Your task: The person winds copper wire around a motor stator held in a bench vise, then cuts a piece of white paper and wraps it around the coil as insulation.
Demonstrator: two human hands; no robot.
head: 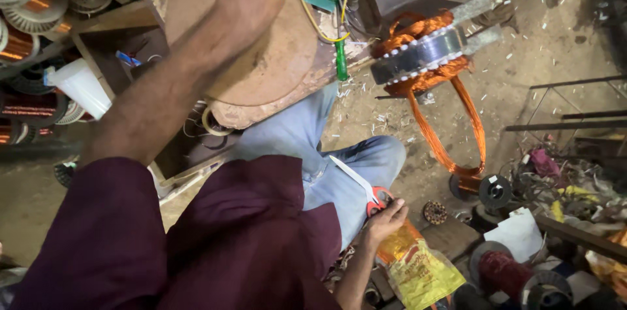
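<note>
My right hand (386,218) is low at the right, beside my knee in blue jeans (366,156). It grips red-handled scissors (373,200), and their pale blade points up and to the left. Just under the hand lies a yellow and orange packet (421,271). My left forearm (196,62) reaches up across a round brown board (281,55) and leaves the frame at the top edge, so the left hand is hidden. A metal stator wound with copper wire (421,54) rests at the bench edge. A long copper wire loop (457,134) hangs from it.
A green-handled screwdriver (340,59) and a yellow wire (313,16) lie by the board. Wire spools (495,190) and scraps crowd the lower right floor. Copper coils (26,42) and a white container (81,88) fill the shelves on the left. Metal rods (568,114) stand at the right.
</note>
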